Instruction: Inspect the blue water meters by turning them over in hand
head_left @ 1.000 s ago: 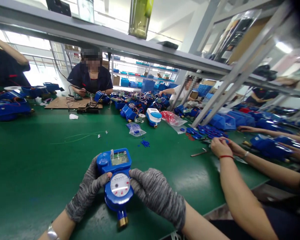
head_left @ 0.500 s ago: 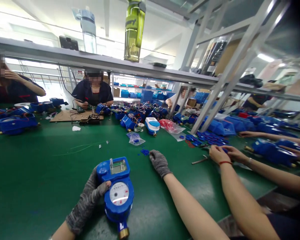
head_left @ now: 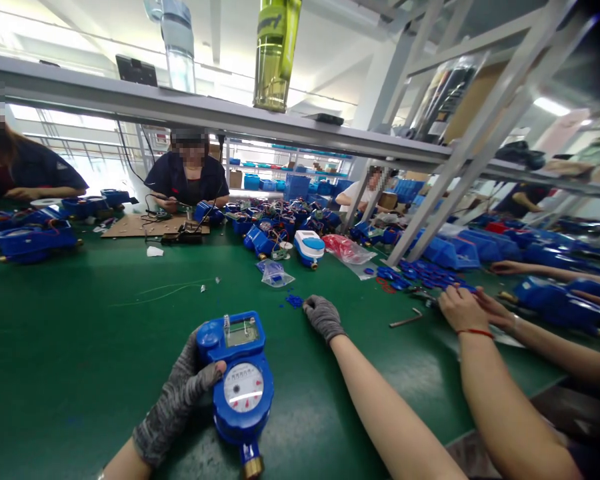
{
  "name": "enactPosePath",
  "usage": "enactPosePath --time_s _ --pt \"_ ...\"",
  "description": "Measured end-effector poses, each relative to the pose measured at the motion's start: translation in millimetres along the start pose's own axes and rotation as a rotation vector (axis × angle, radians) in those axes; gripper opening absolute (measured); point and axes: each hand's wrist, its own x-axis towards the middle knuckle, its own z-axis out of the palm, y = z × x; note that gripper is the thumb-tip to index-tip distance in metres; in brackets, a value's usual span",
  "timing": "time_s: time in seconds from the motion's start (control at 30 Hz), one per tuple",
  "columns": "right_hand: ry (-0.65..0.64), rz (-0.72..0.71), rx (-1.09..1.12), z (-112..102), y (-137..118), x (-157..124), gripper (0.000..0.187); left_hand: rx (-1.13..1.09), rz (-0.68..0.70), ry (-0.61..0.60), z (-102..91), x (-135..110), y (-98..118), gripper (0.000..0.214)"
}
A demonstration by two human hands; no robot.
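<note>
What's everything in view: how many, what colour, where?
table: 1, green, foreground
front meter: 1, blue, near centre
white meter: 1, white and blue, middle
housings: many, blue, far side and right
tiny pieces: many, blue, middle
blue-filled bag: 1, clear, beyond tiny pieces
red-filled bag: 1, clear, right of white meter
L-shaped tool: 1, grey, right
shelf: 1, grey, overhead
bottles: 2, green and pale blue, shelf
people: several, mostly dark clothing, beyond and right
left hand: 1, grey glove, on front meter
right hand: 1, grey glove, at tiny pieces
</note>
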Motion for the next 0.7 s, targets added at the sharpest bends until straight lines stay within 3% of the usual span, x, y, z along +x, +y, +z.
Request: enactPosePath --time_s 0.2,0.3,0.37,0.47,0.57,0.7 --pt "0.003 0.061 0.029 -6 -7 0 0.019 -0.001 0.024 -0.006 0.6 0 1 0.065" --pt "0.019 0.034 0.099 -17 -26 -16 0.021 -0.022 0.031 -0.022 3.7 -2 4 0.062" --pt "0.046 -0.087 0.285 -30 -49 -42 0.02 -0.011 0.061 0.001 3.9 -3 5 0.055" --pt "0.008 -0.403 0.584 -54 -96 -99 0.016 0.047 0.107 0.043 2.3 -3 7 0.049" --pt "-0.047 -0.665 0.577 -71 -139 -147 0.01 0.087 0.094 0.077 1.5 -3 10 0.049" --pt "-0.007 -0.786 0.388 -68 -171 -168 0.009 0.117 0.096 0.113 2.4 -3 12 0.049"
